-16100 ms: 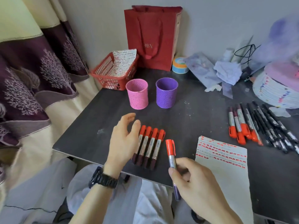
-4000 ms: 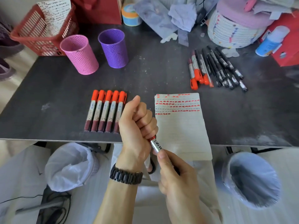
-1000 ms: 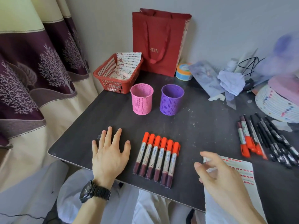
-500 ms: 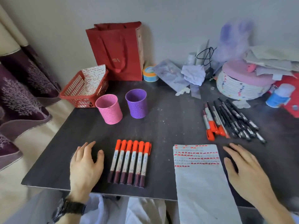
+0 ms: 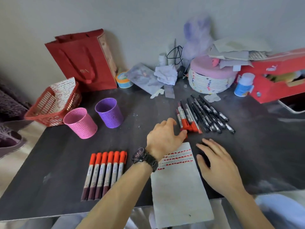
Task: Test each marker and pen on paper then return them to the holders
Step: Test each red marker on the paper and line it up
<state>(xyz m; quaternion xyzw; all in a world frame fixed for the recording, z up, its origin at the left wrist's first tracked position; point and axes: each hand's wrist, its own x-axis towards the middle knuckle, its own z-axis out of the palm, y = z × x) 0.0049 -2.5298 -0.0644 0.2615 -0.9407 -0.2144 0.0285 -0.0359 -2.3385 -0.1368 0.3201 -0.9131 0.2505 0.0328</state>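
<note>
My left hand [image 5: 163, 138] reaches across the paper [image 5: 178, 187] to the pile of red-capped markers [image 5: 186, 116], thumb and fingers closing on the cap end of the leftmost one. Beside them lie several black pens [image 5: 208, 114]. My right hand [image 5: 216, 166] rests flat and open on the dark table [image 5: 140, 109], right of the paper, which bears rows of red marks along its top. Several red-capped markers [image 5: 105, 171] lie in a neat row at front left. The pink holder [image 5: 80, 123] and purple holder [image 5: 109, 115] stand upright at the left, nothing visible inside.
A red basket [image 5: 49, 106] holding marked paper sits at the far left, with a red paper bag [image 5: 84, 60] behind it. Along the back are a tape roll [image 5: 123, 80], crumpled tissue, a round pink-lidded box [image 5: 211, 80], a small bottle [image 5: 244, 85] and a red box [image 5: 280, 75].
My left hand has left the table beside the marker row and crossed right to the red-capped pile. My right hand stays flat beside the paper.
</note>
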